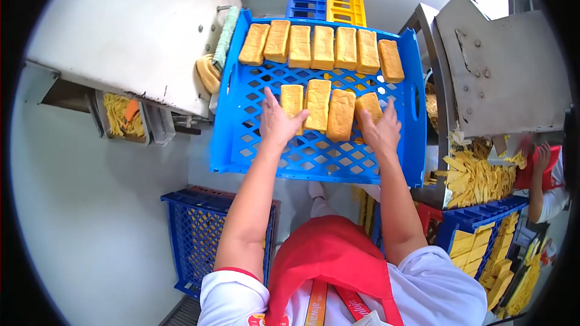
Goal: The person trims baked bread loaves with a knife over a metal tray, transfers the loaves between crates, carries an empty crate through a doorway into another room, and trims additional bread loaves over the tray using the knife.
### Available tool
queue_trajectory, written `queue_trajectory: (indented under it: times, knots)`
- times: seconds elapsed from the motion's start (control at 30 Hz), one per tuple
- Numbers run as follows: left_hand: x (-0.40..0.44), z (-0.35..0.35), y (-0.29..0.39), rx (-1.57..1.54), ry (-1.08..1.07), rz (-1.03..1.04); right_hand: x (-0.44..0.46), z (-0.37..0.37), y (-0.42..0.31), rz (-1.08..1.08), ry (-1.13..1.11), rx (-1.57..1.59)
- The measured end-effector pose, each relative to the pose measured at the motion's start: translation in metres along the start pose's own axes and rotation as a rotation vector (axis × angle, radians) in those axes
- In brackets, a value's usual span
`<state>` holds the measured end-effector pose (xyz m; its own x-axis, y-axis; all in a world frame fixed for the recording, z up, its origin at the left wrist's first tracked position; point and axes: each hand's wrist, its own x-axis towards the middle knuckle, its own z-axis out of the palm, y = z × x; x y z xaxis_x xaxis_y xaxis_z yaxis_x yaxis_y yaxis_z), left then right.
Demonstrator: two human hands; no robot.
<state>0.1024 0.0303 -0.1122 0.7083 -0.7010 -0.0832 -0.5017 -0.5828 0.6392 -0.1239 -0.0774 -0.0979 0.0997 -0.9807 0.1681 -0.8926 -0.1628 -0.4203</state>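
Several golden bread loaves point(341, 116) stand in a short front row inside a blue plastic crate point(260, 169). At the row's left end, my left hand point(280, 122) has its fingers spread, with the thumb by the leftmost loaf point(292, 97). My right hand point(382, 131) is closed around the rightmost loaf point(368, 104), which leans and is partly covered by the fingers. A second row of loaves point(322, 47) lines the crate's far side. The undersides of the front loaves are hidden.
Metal machines point(145, 30) flank the crate left and right. A tray of yellow strips point(124, 117) sits at left. Lower right, a dark blue crate point(477, 217) holds bread slices, beside heaped crust strips point(480, 175). Another person's hand point(542, 158) shows at far right.
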Motion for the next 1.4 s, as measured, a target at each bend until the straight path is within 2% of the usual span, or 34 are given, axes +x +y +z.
queue_trajectory:
  times: [0.07,0.13,0.17,0.2,0.27,0.3,0.33,0.4,0.43,0.47,0.57,0.63,0.7,0.73,0.8,0.87,0.9,0.93,1.03,1.07,1.13,1.17,1.23,1.3,1.33,1.37,1.4]
  knots:
    - [0.001,0.002,-0.016,-0.038,0.024,-0.038,0.001,0.012,0.03,0.262,-0.324,0.161]
    - [0.009,-0.007,-0.019,-0.087,-0.175,0.006,0.005,0.015,0.034,0.239,-0.326,0.17]
    - [0.011,0.002,-0.022,-0.106,-0.073,0.087,0.004,0.018,0.035,0.235,-0.318,0.183]
    - [0.01,0.004,-0.018,-0.105,-0.068,0.079,-0.001,0.025,0.033,0.228,-0.325,0.184]
    - [0.005,0.007,-0.007,-0.28,-0.103,0.075,-0.017,0.038,0.026,0.309,-0.413,0.76]
    - [0.005,0.012,-0.009,-0.251,-0.048,0.079,-0.023,0.036,0.016,0.348,-0.366,0.921]
    - [0.005,0.016,-0.012,-0.254,-0.032,0.064,-0.024,0.035,0.013,0.333,-0.383,0.917]
    - [0.002,0.019,-0.022,-0.407,0.043,0.08,-0.028,0.035,0.005,0.383,-0.25,1.205]
    - [-0.002,0.016,-0.024,-0.517,0.042,0.052,-0.028,0.029,0.003,0.384,-0.271,1.338]
    - [-0.009,0.014,-0.024,-0.515,0.052,0.037,-0.027,0.022,0.001,0.472,-0.304,1.322]
    - [-0.031,0.008,-0.022,-0.886,0.107,0.141,-0.026,0.019,0.005,0.263,-0.194,1.478]
    - [-0.057,-0.036,0.0,-1.026,0.196,0.226,-0.032,-0.013,-0.016,0.117,-0.16,1.497]
    - [-0.077,-0.067,-0.009,-0.797,0.484,0.367,-0.044,-0.043,-0.042,-0.066,-0.214,1.547]
    - [-0.1,-0.097,-0.017,-0.77,0.522,0.314,-0.054,-0.053,-0.056,-0.178,-0.26,1.58]
    - [-0.147,-0.158,-0.04,-0.698,0.689,0.41,-0.101,-0.073,-0.108,-0.299,-0.318,1.641]
    - [-0.205,-0.2,-0.093,-0.741,0.783,0.353,-0.159,-0.073,-0.142,-0.355,-0.394,1.609]
    - [-0.236,-0.22,-0.118,-0.812,0.846,0.335,-0.196,-0.071,-0.161,-0.328,-0.452,1.489]
    - [-0.27,-0.231,-0.147,-0.911,0.894,0.196,-0.232,-0.069,-0.177,-0.311,-0.502,1.367]
    - [-0.37,-0.239,-0.247,-0.861,1.082,-0.042,-0.337,-0.013,-0.21,-0.499,-0.84,1.263]
    - [-0.399,-0.232,-0.281,-0.825,1.122,-0.124,-0.371,0.017,-0.216,-0.575,-0.911,1.193]
    - [-0.449,-0.209,-0.342,-0.851,1.178,-0.31,-0.44,0.061,-0.228,-0.461,-1.147,1.012]
    - [-0.468,-0.193,-0.371,-0.851,1.206,-0.334,-0.47,0.097,-0.225,-0.478,-1.17,0.973]
    - [-0.498,-0.156,-0.427,-0.851,1.238,-0.528,-0.519,0.155,-0.214,-0.514,-1.217,0.913]
    - [-0.511,-0.113,-0.468,-0.833,1.26,-0.643,-0.541,0.197,-0.201,-0.588,-1.314,0.595]
    - [-0.516,-0.097,-0.485,-0.82,1.257,-0.731,-0.552,0.221,-0.194,-0.596,-1.332,0.57]
    - [-0.523,-0.081,-0.501,-0.822,1.176,-0.879,-0.562,0.245,-0.187,-0.691,-1.299,0.472]
    - [-0.525,-0.064,-0.516,-0.835,1.178,-0.903,-0.569,0.262,-0.184,-0.782,-1.265,0.373]
